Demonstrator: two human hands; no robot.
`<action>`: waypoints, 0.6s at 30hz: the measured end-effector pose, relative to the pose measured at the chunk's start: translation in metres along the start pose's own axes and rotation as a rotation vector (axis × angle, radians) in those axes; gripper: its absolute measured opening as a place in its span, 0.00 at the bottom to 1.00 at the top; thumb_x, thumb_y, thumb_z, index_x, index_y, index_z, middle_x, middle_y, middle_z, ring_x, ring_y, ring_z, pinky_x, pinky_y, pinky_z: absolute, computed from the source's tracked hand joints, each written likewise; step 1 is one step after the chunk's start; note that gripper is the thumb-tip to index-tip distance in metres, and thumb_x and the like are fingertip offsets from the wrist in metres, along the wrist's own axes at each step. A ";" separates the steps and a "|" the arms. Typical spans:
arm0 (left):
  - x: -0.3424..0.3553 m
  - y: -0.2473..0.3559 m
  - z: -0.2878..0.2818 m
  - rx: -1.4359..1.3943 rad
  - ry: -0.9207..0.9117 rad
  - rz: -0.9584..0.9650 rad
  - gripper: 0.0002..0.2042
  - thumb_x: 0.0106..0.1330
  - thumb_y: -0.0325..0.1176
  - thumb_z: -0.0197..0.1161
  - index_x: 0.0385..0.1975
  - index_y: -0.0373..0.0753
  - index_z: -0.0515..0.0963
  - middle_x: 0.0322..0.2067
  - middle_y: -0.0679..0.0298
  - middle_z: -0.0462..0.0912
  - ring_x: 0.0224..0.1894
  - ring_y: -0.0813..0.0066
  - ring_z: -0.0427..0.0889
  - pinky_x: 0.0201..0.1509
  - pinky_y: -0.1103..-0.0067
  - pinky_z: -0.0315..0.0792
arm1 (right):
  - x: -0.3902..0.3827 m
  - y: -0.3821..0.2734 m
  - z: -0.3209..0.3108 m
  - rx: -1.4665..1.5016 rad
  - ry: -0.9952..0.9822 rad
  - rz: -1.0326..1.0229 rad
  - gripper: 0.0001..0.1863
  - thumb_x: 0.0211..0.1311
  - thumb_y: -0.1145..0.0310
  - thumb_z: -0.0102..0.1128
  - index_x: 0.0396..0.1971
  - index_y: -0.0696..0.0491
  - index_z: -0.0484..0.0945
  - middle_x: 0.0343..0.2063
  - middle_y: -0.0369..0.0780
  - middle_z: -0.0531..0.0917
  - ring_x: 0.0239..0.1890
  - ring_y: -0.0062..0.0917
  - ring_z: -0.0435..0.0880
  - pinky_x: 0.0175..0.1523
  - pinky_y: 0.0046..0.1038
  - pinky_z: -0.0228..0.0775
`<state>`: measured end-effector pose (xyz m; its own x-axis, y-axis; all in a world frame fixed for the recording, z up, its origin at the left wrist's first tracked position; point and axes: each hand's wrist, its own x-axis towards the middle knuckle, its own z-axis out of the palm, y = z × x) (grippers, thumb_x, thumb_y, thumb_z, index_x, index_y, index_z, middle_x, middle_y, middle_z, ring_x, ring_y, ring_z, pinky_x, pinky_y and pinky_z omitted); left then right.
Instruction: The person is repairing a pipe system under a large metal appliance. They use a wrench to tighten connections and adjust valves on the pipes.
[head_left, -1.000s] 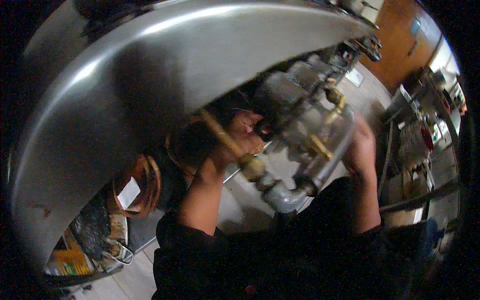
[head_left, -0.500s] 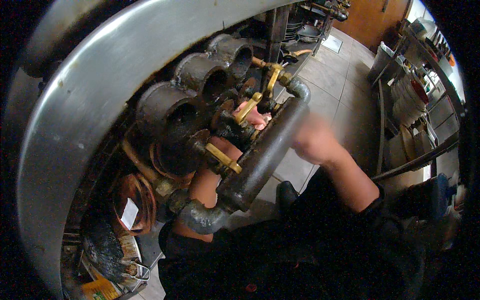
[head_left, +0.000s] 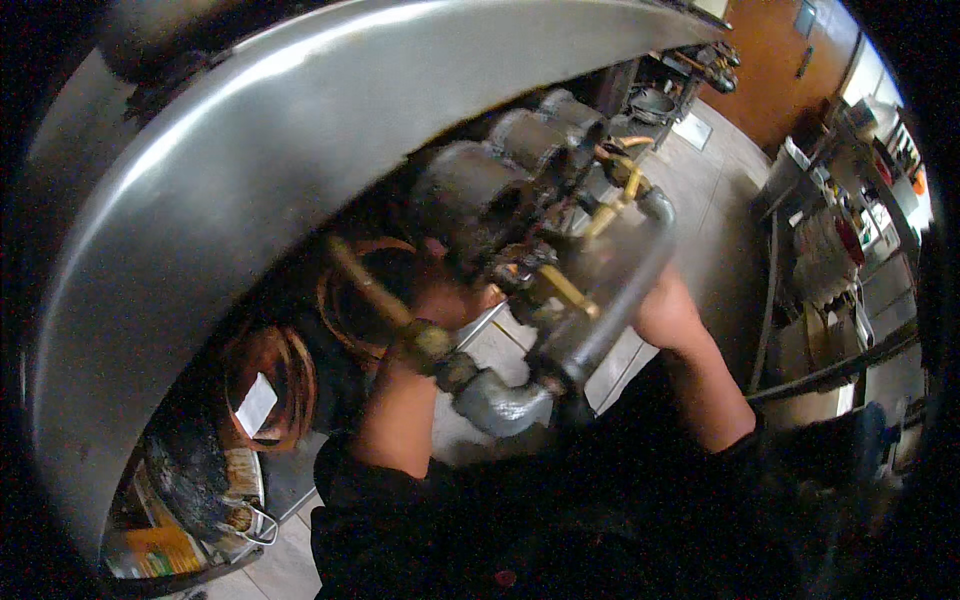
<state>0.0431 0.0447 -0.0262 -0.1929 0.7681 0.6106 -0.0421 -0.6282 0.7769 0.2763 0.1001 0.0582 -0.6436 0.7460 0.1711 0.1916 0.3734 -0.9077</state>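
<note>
A dark metal pipe manifold (head_left: 620, 300) with brass valve handles (head_left: 570, 290) and a grey elbow fitting (head_left: 500, 400) runs beside several blackened cylindrical burners (head_left: 465, 195) under a steel rim (head_left: 230, 150). My left hand (head_left: 450, 305) reaches beneath the burners and valves; its fingers are mostly hidden and blurred, so what it holds is unclear. My right hand (head_left: 665, 310) is at the outer side of the manifold pipe, with its fingers behind it and blurred; I cannot tell whether it grips the pipe.
Coiled brown hoses (head_left: 285, 375) and a charred pan (head_left: 195, 480) lie at the lower left. A metal rack (head_left: 810, 290) with stacked dishes lines the right side of the tiled aisle (head_left: 720, 180). A wooden door (head_left: 770, 60) stands at the far end.
Since half a second ago the view has swung, so the steel rim covers more of the burners. My right hand sits slightly lower and farther right in view; my left fingertips are less visible.
</note>
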 end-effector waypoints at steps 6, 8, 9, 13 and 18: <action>0.015 0.030 -0.024 -0.202 0.332 0.001 0.12 0.62 0.34 0.53 0.43 0.37 0.73 0.40 0.58 0.78 0.41 0.65 0.77 0.48 0.73 0.70 | 0.000 -0.039 -0.010 0.091 0.602 -0.659 0.11 0.61 0.71 0.49 0.41 0.60 0.70 0.33 0.46 0.78 0.39 0.33 0.79 0.49 0.34 0.69; 0.015 0.043 -0.014 -0.144 0.332 0.054 0.12 0.61 0.34 0.53 0.43 0.37 0.73 0.39 0.57 0.78 0.41 0.64 0.78 0.47 0.73 0.71 | -0.002 -0.057 0.001 0.086 0.502 -0.908 0.11 0.62 0.72 0.46 0.43 0.60 0.68 0.33 0.48 0.77 0.40 0.38 0.78 0.51 0.39 0.66; 0.014 0.051 -0.012 -0.074 0.321 0.091 0.13 0.60 0.34 0.54 0.43 0.37 0.73 0.39 0.57 0.79 0.40 0.64 0.78 0.46 0.73 0.71 | -0.002 -0.064 0.011 0.090 0.450 -1.038 0.11 0.62 0.73 0.45 0.43 0.60 0.67 0.34 0.49 0.77 0.40 0.41 0.78 0.52 0.42 0.65; 0.009 0.069 -0.005 0.555 0.223 0.236 0.12 0.59 0.34 0.53 0.42 0.38 0.74 0.37 0.56 0.79 0.37 0.62 0.79 0.42 0.72 0.72 | 0.000 -0.051 0.029 -0.044 0.312 -1.043 0.10 0.62 0.70 0.44 0.42 0.57 0.65 0.29 0.47 0.74 0.39 0.39 0.77 0.52 0.45 0.64; 0.001 0.088 0.018 1.286 0.453 0.437 0.11 0.57 0.32 0.51 0.38 0.43 0.76 0.31 0.52 0.78 0.32 0.56 0.78 0.38 0.66 0.71 | -0.004 -0.044 0.036 -0.014 0.372 -0.995 0.11 0.63 0.69 0.44 0.43 0.57 0.65 0.30 0.47 0.74 0.39 0.38 0.77 0.53 0.44 0.63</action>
<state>0.0567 -0.0075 0.0455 -0.2595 0.2868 0.9222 0.9552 -0.0643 0.2888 0.2438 0.0611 0.0834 -0.2485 0.2222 0.9428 -0.2863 0.9130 -0.2906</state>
